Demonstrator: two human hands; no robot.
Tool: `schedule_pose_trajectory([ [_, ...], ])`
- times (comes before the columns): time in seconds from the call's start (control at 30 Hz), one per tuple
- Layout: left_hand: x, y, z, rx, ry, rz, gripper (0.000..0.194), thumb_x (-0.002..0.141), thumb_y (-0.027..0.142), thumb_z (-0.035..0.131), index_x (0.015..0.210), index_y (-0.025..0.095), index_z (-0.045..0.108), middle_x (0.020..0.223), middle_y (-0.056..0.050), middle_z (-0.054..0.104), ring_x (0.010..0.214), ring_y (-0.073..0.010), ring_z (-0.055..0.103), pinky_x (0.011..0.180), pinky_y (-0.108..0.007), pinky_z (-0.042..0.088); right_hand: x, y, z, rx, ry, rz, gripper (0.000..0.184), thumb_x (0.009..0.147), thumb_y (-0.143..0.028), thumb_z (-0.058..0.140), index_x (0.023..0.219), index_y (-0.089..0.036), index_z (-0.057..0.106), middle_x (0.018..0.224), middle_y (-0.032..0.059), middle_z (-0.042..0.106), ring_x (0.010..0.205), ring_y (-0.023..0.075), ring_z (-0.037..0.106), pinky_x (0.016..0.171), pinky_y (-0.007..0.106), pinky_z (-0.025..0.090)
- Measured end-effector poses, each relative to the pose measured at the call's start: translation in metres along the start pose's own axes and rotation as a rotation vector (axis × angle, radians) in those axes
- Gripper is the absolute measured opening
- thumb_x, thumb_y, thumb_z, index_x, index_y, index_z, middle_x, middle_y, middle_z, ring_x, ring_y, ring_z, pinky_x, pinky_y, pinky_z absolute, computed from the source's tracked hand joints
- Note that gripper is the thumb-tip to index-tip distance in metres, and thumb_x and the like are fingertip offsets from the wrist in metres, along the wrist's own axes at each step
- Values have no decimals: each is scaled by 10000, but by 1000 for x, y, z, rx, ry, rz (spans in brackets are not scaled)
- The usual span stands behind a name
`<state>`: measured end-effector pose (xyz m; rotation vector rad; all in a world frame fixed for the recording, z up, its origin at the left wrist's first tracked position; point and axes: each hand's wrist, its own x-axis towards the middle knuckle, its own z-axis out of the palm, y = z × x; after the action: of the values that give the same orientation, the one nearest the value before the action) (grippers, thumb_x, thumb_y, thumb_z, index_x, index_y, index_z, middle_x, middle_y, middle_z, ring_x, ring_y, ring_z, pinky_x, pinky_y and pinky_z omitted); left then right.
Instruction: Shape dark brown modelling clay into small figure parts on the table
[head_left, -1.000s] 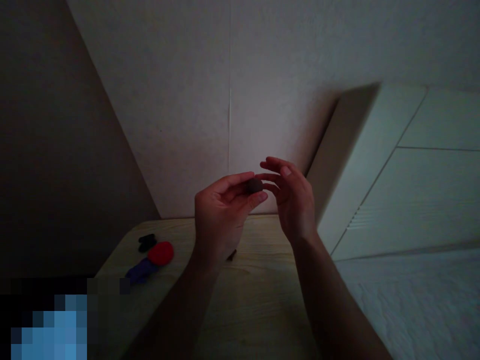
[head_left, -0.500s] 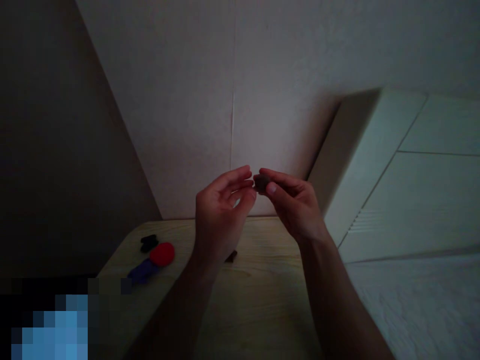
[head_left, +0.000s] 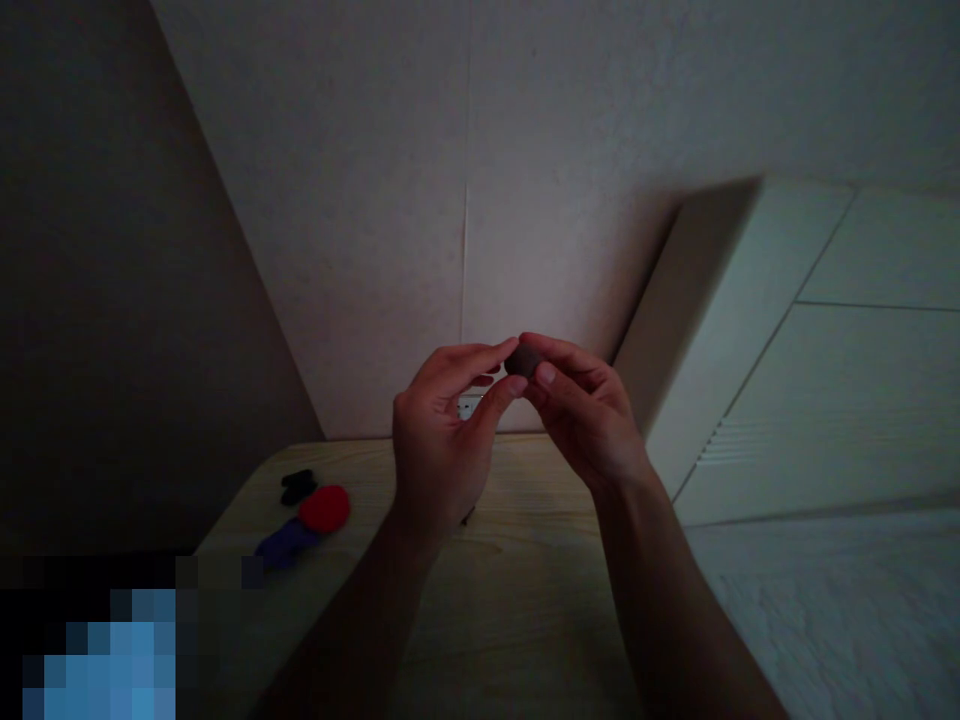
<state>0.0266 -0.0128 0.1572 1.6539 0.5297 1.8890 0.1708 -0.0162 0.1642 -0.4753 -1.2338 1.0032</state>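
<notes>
Left hand (head_left: 444, 430) and right hand (head_left: 596, 415) around dark lump (head_left: 521, 362), edges partly hidden

You face a pale, dimly lit wall (head_left: 360, 200). Below it you have a wooden table (head_left: 525, 590), and a white panel (head_left: 862, 400) to your right.

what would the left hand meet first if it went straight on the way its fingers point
Probably the small, rounded, dark-brown lump, perhaps clay, at its fingertips, then the bare right hand gripping it; depth is hard to judge.
</notes>
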Motion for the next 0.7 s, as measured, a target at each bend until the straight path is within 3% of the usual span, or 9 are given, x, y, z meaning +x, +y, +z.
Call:
schedule_pose_trajectory([
  [0.13,-1,3,-1,102,11,37,223,884,282,805,1104,304,835,1089,-45,765,1024,-209,719,943,-378,610,0,0,-1,-39,5,-37,207,807,-379,883,1004,-338,839,947,-7,814,844,142,724,831,316,628],
  [0.27,0,6,-1,96,9,-14,165,898,331,792,1046,281,845,1019,-44,788,945,-201,735,896,-360,614,0,0,-2,-61,-4,-53,199,805,-397,886,974,-306,837,920,-3,807,768,130,703,764,301,619],
  [0.4,3,11,2,-37,-25,-107,177,922,362,762,1004,231,848,995,-63,808,888,-181,751,825,-315,625,0,-1,-2,-70,-6,-59,176,821,-397,875,925,-263,824,863,4,793,720,122,689,694,277,597],
  [0.57,2,11,4,-208,-33,-243,290,829,370,858,1079,224,833,997,-66,824,879,-190,772,795,-316,644,-2,-3,0,-66,-8,-24,217,836,-441,856,863,-232,804,719,-1,749,647,125,677,615,263,580],
  [0.7,2,5,3,-308,-44,-297,308,815,389,872,1089,251,838,1061,-70,831,944,-216,785,848,-348,644,-2,-4,2,-49,-20,-3,282,832,-463,850,1020,-256,815,745,-9,749,629,126,682,588,272,590],
])
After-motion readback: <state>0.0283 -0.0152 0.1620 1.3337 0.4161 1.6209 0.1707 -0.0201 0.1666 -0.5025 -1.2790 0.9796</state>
